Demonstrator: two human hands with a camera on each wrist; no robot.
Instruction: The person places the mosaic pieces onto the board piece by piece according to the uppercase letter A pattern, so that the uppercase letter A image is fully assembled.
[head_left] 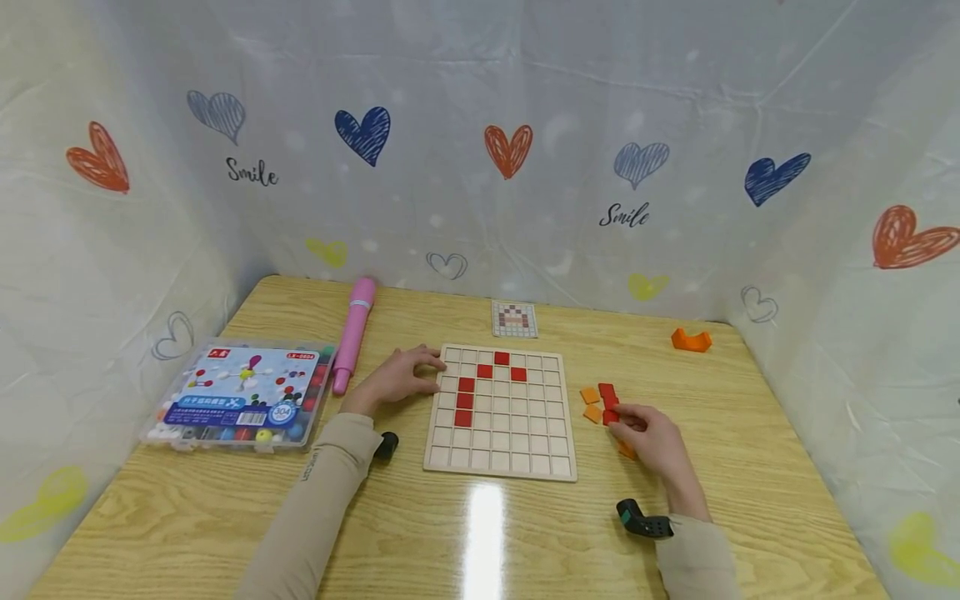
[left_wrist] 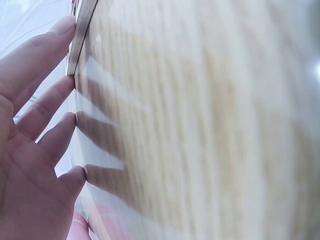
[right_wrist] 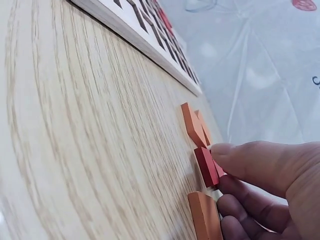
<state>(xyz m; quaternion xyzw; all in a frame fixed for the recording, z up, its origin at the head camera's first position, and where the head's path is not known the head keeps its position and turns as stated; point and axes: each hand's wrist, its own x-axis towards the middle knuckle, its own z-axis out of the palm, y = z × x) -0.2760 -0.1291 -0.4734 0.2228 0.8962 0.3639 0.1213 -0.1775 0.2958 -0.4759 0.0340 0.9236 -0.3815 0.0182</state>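
Note:
A wooden grid board (head_left: 501, 433) lies on the table, with several red square tiles (head_left: 464, 400) in its upper left and top cells. My left hand (head_left: 397, 377) touches the board's left edge, fingers extended and fingertips down on the table, as the left wrist view shows. To the right of the board, my right hand (head_left: 654, 440) pinches a red tile (right_wrist: 206, 167) between thumb and fingers, low at the tabletop. More red tiles (head_left: 607, 392) lie just beyond the fingertips. Orange tiles (head_left: 590, 395) sit beside them, and another orange tile (right_wrist: 204, 215) lies by the curled fingers.
Behind the board lies a small card (head_left: 514, 319) with a grid pattern. On the left are a pink tube-like object (head_left: 352, 337) and a clear plastic box (head_left: 243, 392) of colored balls. An orange curved piece (head_left: 691, 340) stands at the back right, before the hanging sheet.

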